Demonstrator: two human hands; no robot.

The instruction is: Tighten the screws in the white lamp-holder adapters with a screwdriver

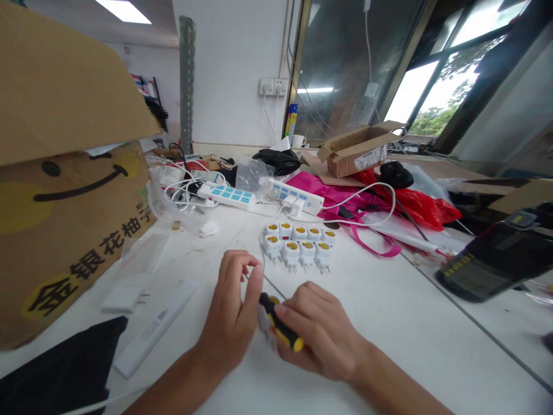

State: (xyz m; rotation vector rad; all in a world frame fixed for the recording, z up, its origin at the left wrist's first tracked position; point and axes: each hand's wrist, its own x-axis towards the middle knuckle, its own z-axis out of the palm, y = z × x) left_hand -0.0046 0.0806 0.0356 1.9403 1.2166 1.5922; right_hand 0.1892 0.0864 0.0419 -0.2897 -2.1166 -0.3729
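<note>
My right hand (322,331) is closed around a screwdriver (283,327) with a black and yellow handle, slanting toward my left hand. My left hand (233,308) has its thumb and fingers bent together just beyond the handle's black end; what they pinch is too small to make out. Between my hands, a whitish piece with prongs (264,323) shows partly, blurred and mostly covered by the screwdriver and fingers. Just beyond them, several white plug-in lamp sockets (306,248) with gold-coloured insides stand in two rows, the front ones with prongs toward me.
A large cardboard box (86,230) stands at left, near a white plug adapter (123,300), a long white strip (155,328) and black sheet (64,369). Power strips (231,196), a pink bag (358,199) and an open carton (360,151) lie behind. A dark device (496,253) is at right.
</note>
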